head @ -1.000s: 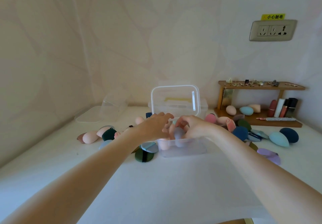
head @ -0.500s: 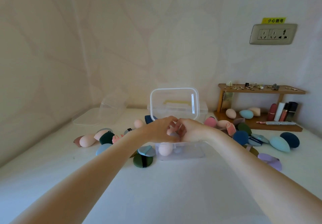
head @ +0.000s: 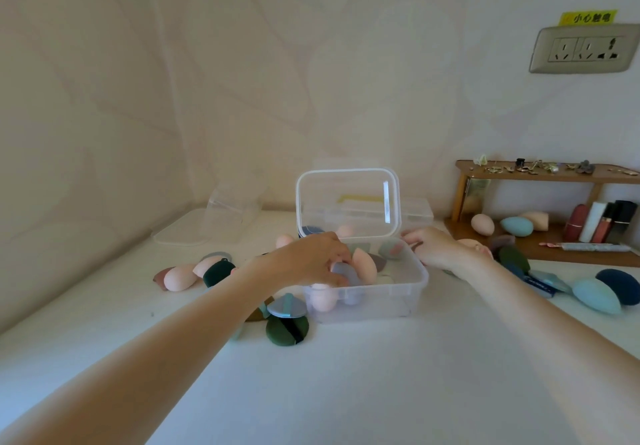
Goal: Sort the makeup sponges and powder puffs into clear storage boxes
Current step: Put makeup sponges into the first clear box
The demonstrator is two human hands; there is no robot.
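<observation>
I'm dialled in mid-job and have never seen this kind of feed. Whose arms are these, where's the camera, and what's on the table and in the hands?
No machine here: a person's two bare arms, filmed by one wide-angle camera on their head, looking forward and down. On the white table sits a clear plastic storage box with its lid up, and coloured makeup sponges and powder puffs lie around it. The left hand holds a pale lilac sponge inside the box beside a peach teardrop sponge. The right hand is at the box's far right corner; whether it grips anything is unclear.

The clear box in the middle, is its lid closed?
No, the clear box has its lid standing upright and open behind it.
</observation>
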